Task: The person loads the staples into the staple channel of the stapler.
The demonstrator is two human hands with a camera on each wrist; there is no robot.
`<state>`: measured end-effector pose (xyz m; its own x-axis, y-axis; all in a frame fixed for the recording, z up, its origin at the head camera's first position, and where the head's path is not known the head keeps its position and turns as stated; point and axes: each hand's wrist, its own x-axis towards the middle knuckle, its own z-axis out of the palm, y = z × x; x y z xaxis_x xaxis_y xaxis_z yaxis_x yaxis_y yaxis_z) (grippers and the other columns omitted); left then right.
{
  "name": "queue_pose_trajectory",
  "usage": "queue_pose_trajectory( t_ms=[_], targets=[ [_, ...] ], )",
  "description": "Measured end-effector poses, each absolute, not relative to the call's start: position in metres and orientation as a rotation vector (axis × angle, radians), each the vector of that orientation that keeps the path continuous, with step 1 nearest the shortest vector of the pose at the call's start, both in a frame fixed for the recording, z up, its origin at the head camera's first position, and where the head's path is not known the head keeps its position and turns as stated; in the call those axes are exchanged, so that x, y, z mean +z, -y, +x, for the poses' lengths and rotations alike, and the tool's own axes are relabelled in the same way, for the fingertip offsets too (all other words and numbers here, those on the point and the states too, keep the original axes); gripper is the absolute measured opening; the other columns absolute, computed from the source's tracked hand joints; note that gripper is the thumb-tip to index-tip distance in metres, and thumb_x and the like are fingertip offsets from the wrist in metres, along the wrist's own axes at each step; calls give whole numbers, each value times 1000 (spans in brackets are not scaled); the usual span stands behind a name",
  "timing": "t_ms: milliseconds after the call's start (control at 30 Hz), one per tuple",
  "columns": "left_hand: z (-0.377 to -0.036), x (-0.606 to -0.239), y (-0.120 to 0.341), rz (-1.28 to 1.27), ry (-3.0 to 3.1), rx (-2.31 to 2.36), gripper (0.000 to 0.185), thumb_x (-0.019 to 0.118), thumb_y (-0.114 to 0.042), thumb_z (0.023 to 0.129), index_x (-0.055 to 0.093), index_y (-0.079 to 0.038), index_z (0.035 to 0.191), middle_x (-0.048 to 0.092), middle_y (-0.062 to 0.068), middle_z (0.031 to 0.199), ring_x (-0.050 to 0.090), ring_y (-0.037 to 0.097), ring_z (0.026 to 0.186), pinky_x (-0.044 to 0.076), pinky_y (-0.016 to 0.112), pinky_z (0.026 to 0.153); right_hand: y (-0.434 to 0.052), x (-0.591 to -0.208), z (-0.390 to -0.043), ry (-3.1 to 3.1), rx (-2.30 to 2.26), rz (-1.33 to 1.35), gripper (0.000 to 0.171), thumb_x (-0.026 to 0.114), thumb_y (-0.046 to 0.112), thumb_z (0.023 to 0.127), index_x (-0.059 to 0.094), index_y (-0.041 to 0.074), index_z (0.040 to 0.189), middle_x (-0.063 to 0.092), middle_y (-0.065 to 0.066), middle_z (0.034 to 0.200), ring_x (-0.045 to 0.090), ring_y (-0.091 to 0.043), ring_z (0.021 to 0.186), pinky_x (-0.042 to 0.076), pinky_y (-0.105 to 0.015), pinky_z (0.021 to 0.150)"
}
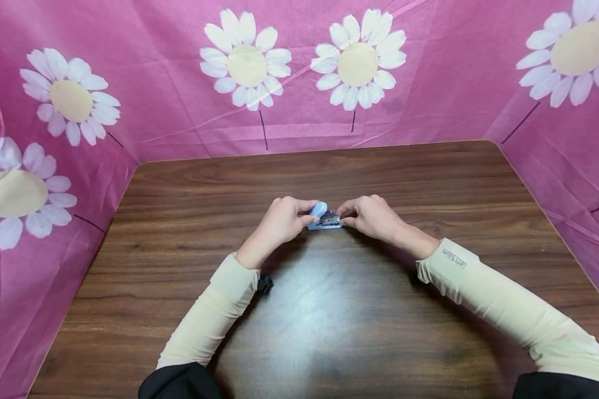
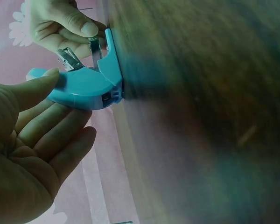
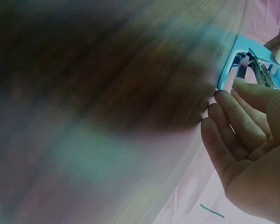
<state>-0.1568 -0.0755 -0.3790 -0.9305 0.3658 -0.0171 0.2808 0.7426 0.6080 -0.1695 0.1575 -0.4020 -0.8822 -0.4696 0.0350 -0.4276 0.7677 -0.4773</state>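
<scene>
So on the far left there's pink cloth [image 1: 145, 111] with big white daisies, and it wraps around the back and both sides of a dark wooden table [image 1: 329, 321]. Moving in, the left hand [image 1: 279, 221] sits on the table near the middle, cream sleeve [image 1: 214, 310] behind it, and it has hold of a little light blue stapler [image 1: 323, 217]. In the left wrist view the thumb lies on the stapler's rounded blue top and the other fingers [image 2: 56, 140] look pretty relaxed and mostly straight underneath, so it's more of a light pinch than a fist. The stapler is hinged open, with the metal bit inside showing, and it rests on the table right between both hands. Then the right hand [image 1: 371, 217] comes in from the other side, thumb and fingertips pinching at the stapler's metal end, the rest of the fingers [image 3: 233, 126] loosely curved.
</scene>
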Motion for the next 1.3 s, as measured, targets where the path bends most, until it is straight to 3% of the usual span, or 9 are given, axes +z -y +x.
queue_pose_trajectory(
  t_ms=[100,267,433,567,967,1300],
  targets=[
    [-157,-382,74,517,-2798,936,40,77,-27,91,70,-23,131,74,1,121,67,10,102,55,33,90,-158,-403,-169,-2870,-744,-741,16,79,18,87,80,17,103,80,2,99,73,-17,94,55,-45,83],
    [-160,-383,71,541,-2780,919,39,76,-27,92,71,-24,130,74,1,119,60,10,79,49,25,69,-160,-403,-171,-2875,-750,-775,13,80,20,87,82,18,100,80,2,100,74,-20,95,56,-46,84],
    [-165,-380,69,540,-2741,927,38,76,-26,92,71,-24,130,76,0,115,51,10,66,39,22,58,-162,-403,-173,-2884,-736,-780,12,79,18,87,82,17,98,80,0,101,74,-22,97,56,-47,86],
    [-167,-380,67,545,-2711,912,39,76,-27,92,70,-25,131,76,1,114,51,11,65,40,23,58,-162,-403,-174,-2886,-732,-768,12,79,19,87,83,17,99,80,-1,101,74,-22,98,56,-46,86],
    [-168,-384,60,690,-2791,671,39,75,-30,93,70,-27,131,74,1,121,62,16,87,53,33,81,-161,-409,-176,-2881,-748,-792,11,82,21,83,82,17,93,79,1,97,72,-19,90,54,-45,83],
    [-166,-381,52,775,-2818,548,37,73,-26,94,71,-22,131,74,2,122,67,18,90,55,36,83,-161,-410,-176,-2899,-732,-790,13,83,20,82,81,15,93,79,0,96,72,-21,91,54,-46,83]
  ],
)
